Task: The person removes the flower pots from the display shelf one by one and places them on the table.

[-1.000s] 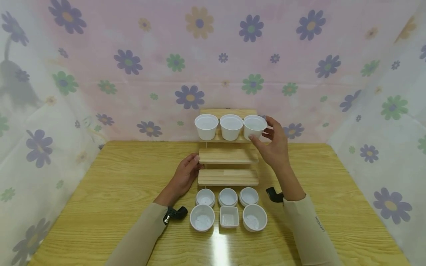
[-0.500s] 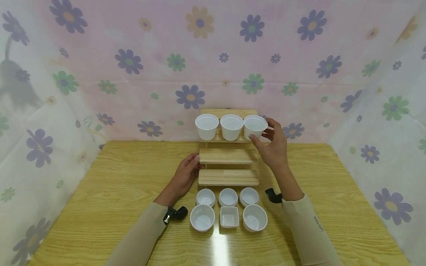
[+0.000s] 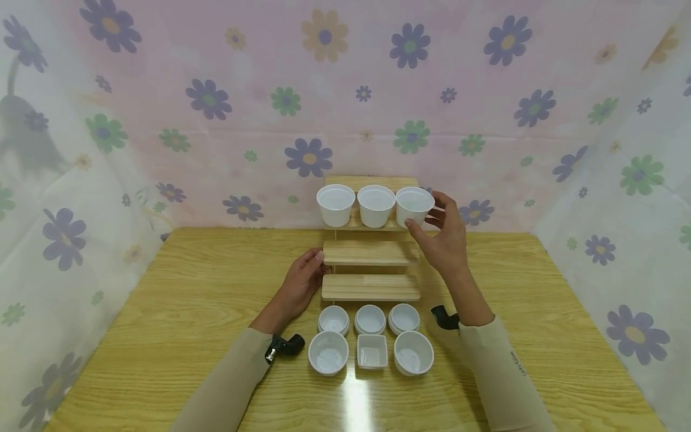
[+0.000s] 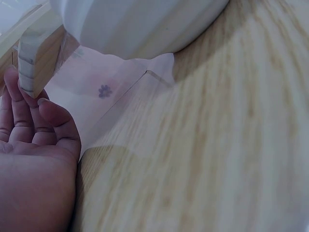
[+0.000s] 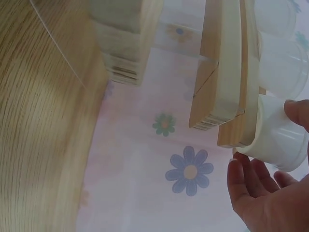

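Observation:
A stepped wooden display stand [image 3: 371,253] rises at the middle of the table. On one of its upper shelves stand three white cups in a row, the left cup [image 3: 335,207], the middle cup [image 3: 376,207] and the right cup [image 3: 413,205]. My right hand [image 3: 447,240] grips the right cup, thumb on its front and fingers round its far side. In the right wrist view this cup [image 5: 280,140] sits at the shelf's end. My left hand [image 3: 300,284] holds the left end of a lower shelf [image 4: 41,60], its thumb and fingertips at the board's corner.
In front of the stand are three small round white bowls, one being the middle bowl [image 3: 370,320]. Nearer me stand two larger bowls, left [image 3: 328,354] and right [image 3: 413,354], with a square dish [image 3: 372,352] between. A flowered cloth [image 3: 248,120] hangs behind the table.

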`<move>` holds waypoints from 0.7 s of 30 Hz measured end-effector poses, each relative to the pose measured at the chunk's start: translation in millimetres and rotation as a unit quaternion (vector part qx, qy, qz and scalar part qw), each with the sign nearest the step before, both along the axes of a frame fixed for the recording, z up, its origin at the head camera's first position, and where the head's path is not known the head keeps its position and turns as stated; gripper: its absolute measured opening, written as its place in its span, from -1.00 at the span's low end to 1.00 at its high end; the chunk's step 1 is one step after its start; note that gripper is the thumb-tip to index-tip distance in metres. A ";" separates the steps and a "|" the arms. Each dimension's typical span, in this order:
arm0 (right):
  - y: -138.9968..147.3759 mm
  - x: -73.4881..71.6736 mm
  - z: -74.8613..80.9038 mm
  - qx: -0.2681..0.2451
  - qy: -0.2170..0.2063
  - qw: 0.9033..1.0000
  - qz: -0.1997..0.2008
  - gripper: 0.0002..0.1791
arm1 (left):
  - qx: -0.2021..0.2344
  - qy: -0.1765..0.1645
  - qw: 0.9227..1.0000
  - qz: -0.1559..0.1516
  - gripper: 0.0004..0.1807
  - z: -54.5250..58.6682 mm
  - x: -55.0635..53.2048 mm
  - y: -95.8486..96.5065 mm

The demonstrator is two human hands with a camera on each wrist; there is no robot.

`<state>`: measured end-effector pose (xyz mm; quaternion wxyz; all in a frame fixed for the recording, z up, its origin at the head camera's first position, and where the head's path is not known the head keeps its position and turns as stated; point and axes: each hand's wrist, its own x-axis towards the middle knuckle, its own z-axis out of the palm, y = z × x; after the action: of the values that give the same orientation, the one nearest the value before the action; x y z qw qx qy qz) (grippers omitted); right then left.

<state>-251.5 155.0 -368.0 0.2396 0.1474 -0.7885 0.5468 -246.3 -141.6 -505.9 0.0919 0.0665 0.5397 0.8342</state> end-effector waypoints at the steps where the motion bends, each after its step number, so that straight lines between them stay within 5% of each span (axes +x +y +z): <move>1: 0.1 -0.3 -0.4 0.001 -0.002 1.000 0.001 -0.21 | 0.001 -0.001 1.000 0.001 -0.78 0.6 0.4 0.1; 13: -2.1 -0.9 -0.4 -0.010 -0.012 1.000 -0.003 -0.19 | 0.003 -0.008 1.000 0.005 -0.82 4.2 1.0 1.7; 21: 12.1 -19.2 -30.4 -0.012 -0.012 1.000 -0.012 -0.11 | 0.002 -0.003 1.000 0.005 -0.82 5.2 1.7 0.6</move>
<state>-270.7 167.1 -398.4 0.2385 0.1286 -0.7864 0.5551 -244.7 -141.0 -500.7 0.0899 0.0614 0.5381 0.8358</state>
